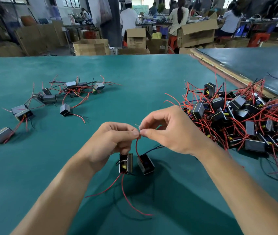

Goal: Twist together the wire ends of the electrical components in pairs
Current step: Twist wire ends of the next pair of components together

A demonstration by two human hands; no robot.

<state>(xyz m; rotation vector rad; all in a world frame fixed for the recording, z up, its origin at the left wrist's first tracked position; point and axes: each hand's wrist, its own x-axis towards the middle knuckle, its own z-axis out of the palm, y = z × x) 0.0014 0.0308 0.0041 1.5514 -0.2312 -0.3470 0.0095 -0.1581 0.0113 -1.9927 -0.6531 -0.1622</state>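
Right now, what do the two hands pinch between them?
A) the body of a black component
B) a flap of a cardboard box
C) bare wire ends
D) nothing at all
C: the left hand and the right hand meet fingertip to fingertip on the bare wire ends, and a red wire runs down from there toward a component.
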